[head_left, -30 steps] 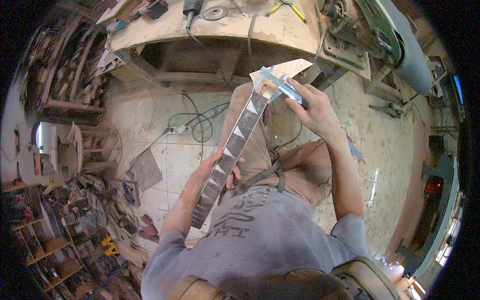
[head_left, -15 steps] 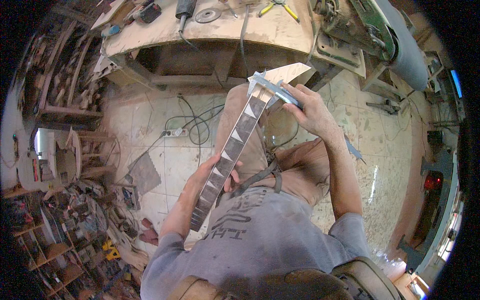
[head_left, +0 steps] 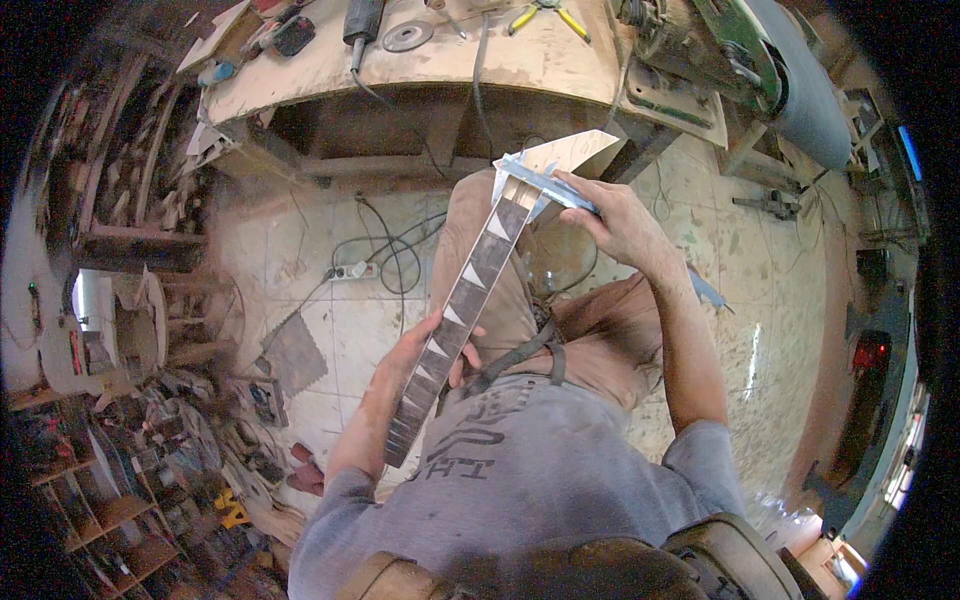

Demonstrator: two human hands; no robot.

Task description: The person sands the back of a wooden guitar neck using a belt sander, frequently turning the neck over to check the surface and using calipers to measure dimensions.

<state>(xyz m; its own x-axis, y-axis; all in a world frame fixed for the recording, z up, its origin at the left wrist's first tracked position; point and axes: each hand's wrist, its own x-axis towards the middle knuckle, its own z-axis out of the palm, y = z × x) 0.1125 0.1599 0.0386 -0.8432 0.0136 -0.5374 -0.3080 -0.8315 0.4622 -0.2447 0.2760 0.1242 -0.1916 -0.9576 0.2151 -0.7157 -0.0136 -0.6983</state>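
A guitar neck [head_left: 452, 315] with a dark fingerboard and pale triangular inlays slants across my lap. At its far end is an angular, pale wooden headstock [head_left: 570, 152]. My left hand [head_left: 425, 350] is wrapped round the neck near its middle, thumb and fingers on opposite edges. In my right hand [head_left: 625, 220] is a metal caliper [head_left: 545, 184], laid across the neck where the fingerboard meets the headstock. The caliper's jaws straddle the neck there; whether both touch it I cannot tell.
Ahead stands a wooden workbench [head_left: 290, 75] holding a grinding disc [head_left: 408, 36], yellow-handled pliers [head_left: 549, 16] and a corded power tool [head_left: 362, 22]. A belt sander [head_left: 800, 95] is at the far right. Cables and a power strip [head_left: 354, 271] lie on the floor. Cluttered shelves [head_left: 110, 520] fill the left.
The view has shifted slightly. My right hand and the caliper have tilted a little on the neck; my left hand keeps its hold.
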